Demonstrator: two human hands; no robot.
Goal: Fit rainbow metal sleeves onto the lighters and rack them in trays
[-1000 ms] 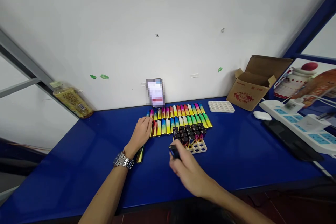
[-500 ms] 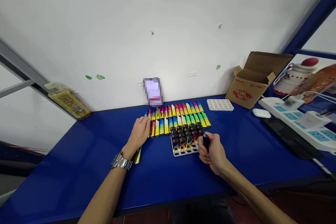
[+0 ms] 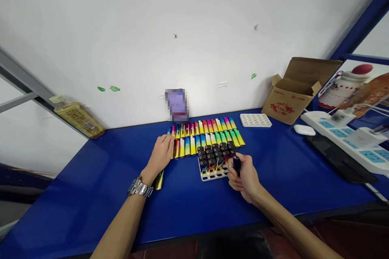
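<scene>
One plastic bottle (image 3: 79, 119) leans at a slant at the far left of the blue tabletop (image 3: 91, 194), beside the wall (image 3: 136, 48). One metal watch (image 3: 140, 187) is on the left wrist. The left hand (image 3: 161, 153) covers the left end of the near lighter row; whether its fingers grip anything cannot be told. One loose lighter (image 3: 159, 181) lies just beside that wrist, partly hidden. One phone (image 3: 177, 105), screen blurred, is propped against the wall. Two rows of lighters (image 3: 201, 144) lie side by side; overlap and the hand prevent an exact count. In front, one white tray (image 3: 208, 177) holds upright lighters (image 3: 212, 164), three in the nearest occupied row, others overlapping behind. At its right corner, which it partly obstructs, the right hand (image 3: 245, 175) has its fingers closed around one dark-topped lighter (image 3: 236, 162).

Further right: one second tray (image 3: 255, 120); one open cardboard box (image 3: 281, 107); one white case (image 3: 304, 130); one flat black device (image 3: 338, 160); and one power strip (image 3: 340, 135) bearing two white plugs (image 3: 363, 139).
</scene>
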